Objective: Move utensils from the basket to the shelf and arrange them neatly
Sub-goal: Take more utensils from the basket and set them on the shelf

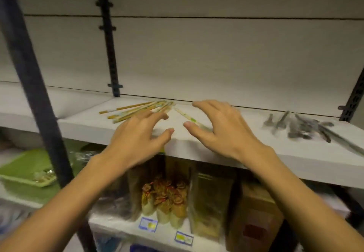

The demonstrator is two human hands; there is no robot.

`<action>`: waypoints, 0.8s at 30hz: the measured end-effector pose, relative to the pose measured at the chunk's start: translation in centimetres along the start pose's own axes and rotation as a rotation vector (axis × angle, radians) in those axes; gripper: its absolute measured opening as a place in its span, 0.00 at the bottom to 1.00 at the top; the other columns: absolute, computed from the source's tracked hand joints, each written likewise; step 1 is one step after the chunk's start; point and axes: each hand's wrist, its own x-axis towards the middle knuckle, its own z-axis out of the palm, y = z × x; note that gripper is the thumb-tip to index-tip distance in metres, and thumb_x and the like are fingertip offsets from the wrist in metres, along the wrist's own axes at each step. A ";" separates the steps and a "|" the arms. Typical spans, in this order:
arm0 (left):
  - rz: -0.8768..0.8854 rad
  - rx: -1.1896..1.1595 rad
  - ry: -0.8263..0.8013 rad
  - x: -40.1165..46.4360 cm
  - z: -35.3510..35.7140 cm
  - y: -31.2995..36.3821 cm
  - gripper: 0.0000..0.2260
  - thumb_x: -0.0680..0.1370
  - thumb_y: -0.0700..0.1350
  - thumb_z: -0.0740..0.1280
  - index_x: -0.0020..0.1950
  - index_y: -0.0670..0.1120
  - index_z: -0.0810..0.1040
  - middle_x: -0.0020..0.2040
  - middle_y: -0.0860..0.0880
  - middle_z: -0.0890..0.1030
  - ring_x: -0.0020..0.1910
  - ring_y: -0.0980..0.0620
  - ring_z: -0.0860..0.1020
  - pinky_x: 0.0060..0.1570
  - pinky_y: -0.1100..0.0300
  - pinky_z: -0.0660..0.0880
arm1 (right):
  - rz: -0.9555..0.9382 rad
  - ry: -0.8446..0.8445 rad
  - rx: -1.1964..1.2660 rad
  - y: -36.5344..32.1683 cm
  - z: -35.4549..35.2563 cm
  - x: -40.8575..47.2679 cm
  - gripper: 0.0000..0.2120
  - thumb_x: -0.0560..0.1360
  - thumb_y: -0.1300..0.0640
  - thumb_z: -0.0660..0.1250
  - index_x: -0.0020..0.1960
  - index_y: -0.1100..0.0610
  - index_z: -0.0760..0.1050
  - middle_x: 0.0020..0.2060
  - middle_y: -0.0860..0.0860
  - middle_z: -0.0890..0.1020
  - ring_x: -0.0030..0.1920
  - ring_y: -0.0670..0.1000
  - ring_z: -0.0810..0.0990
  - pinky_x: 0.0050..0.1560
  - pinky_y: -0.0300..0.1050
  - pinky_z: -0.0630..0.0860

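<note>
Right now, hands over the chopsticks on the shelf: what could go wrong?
1. One stray chopstick lies under the right hand, angled away from the chopstick pile; a sweep could push it toward the shelf edge.
2. The left hand fingers reach over the pile and could scatter it.

Left hand (137,135), right hand (222,131): seemingly spread, empty.

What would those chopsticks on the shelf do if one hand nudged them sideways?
The chopsticks look like thin, straight sticks, so they would probably stay stiff and feel light. They lie loose and fanned on the smooth white shelf, so a nudge would likely make them slide, maybe roll and scatter. One stray chopstick, lying apart near the right hand, would probably shift easily.
</note>
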 end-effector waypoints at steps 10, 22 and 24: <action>-0.356 0.252 -0.034 -22.3 -5.7 -22.8 0.24 0.73 0.61 0.57 0.60 0.49 0.79 0.53 0.46 0.82 0.48 0.42 0.81 0.40 0.52 0.78 | -0.184 -0.100 0.327 -25.0 16.4 -3.5 0.27 0.76 0.37 0.57 0.68 0.51 0.72 0.60 0.48 0.78 0.58 0.51 0.75 0.57 0.50 0.74; -0.721 0.325 -0.266 -27.9 -6.0 -45.9 0.20 0.77 0.55 0.63 0.66 0.49 0.73 0.60 0.44 0.79 0.56 0.40 0.78 0.50 0.51 0.75 | 0.040 -0.493 0.628 -39.4 37.4 3.3 0.23 0.77 0.46 0.64 0.70 0.52 0.70 0.66 0.51 0.75 0.66 0.52 0.71 0.66 0.45 0.67; -0.705 0.292 -0.289 -25.5 -4.6 -48.7 0.20 0.78 0.55 0.62 0.67 0.49 0.72 0.62 0.44 0.78 0.58 0.41 0.77 0.51 0.51 0.74 | 0.095 -0.464 0.653 -40.6 40.6 6.4 0.21 0.77 0.48 0.64 0.69 0.53 0.71 0.64 0.51 0.76 0.65 0.52 0.73 0.65 0.45 0.68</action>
